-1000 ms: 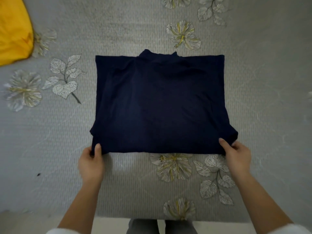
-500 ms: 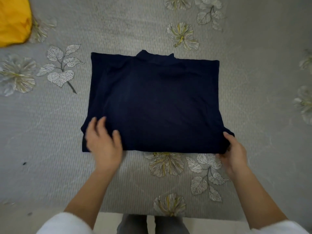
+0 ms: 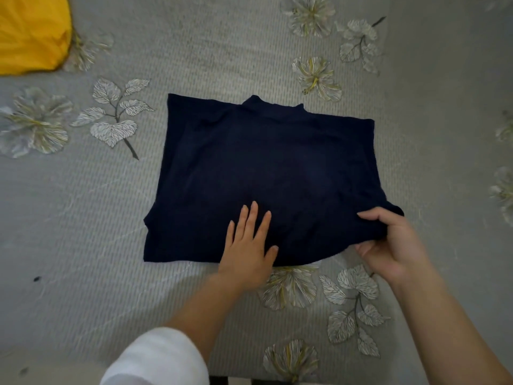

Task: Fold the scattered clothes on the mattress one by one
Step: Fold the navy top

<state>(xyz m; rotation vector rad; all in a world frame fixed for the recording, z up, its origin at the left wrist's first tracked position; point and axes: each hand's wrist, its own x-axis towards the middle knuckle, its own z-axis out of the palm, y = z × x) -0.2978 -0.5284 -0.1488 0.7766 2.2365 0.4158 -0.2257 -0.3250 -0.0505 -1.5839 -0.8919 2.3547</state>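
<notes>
A dark navy top (image 3: 266, 173), partly folded with its collar pointing away from me, lies on the grey flowered mattress (image 3: 83, 245). My left hand (image 3: 248, 243) lies flat on the top's near middle, fingers straight and spread. My right hand (image 3: 388, 245) grips the top's near right corner, thumb on top and fingers curled under, and lifts that corner a little off the mattress.
A yellow garment (image 3: 30, 31) lies at the far left corner of the view. The mattress's near edge runs along the bottom, with my legs just below it. White sleeves cover my upper arms.
My left hand let go of the near left corner and slid right onto the top's near middle. My right hand has raised the near right corner.
</notes>
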